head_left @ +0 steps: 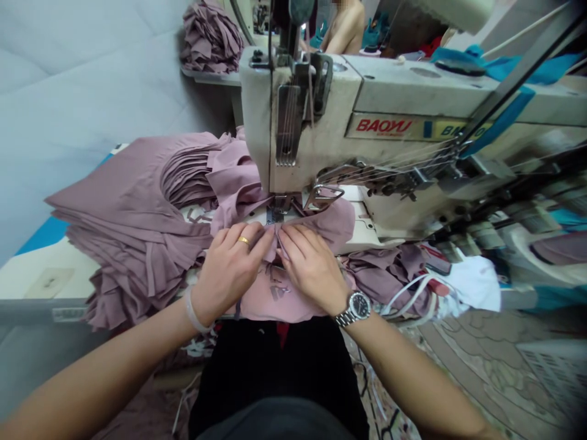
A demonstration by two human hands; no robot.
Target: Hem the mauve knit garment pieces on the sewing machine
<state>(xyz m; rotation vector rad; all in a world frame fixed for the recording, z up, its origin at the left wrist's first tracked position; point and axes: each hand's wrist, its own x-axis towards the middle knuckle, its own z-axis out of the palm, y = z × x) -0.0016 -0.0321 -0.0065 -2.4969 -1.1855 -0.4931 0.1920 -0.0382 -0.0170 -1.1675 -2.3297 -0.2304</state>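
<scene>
Both of my hands press a piece of mauve fabric (pixel 334 221) just in front of the needle area of a sewing machine (pixel 305 131). My left hand (pixel 233 263), with a ring and a pale wristband, has its fingertips on the cloth's left side. Opposite it, my right hand (pixel 312 263), with a metal watch at the wrist, pinches the same cloth, fingers bent together. The fingertips nearly meet below the presser foot (pixel 280 206). Fold edges under the fingers are partly hidden. Beneath my wrists lies a pink printed cloth (pixel 284 299).
Stacked mauve fabric pieces (pixel 123 189) cover the table's left side. More mauve cloth (pixel 389 269) and a white cloth with straps (pixel 477 284) lie at right. Behind the machine are a fabric bundle (pixel 213 36) and another person (pixel 346 27). Threads run along the machine head.
</scene>
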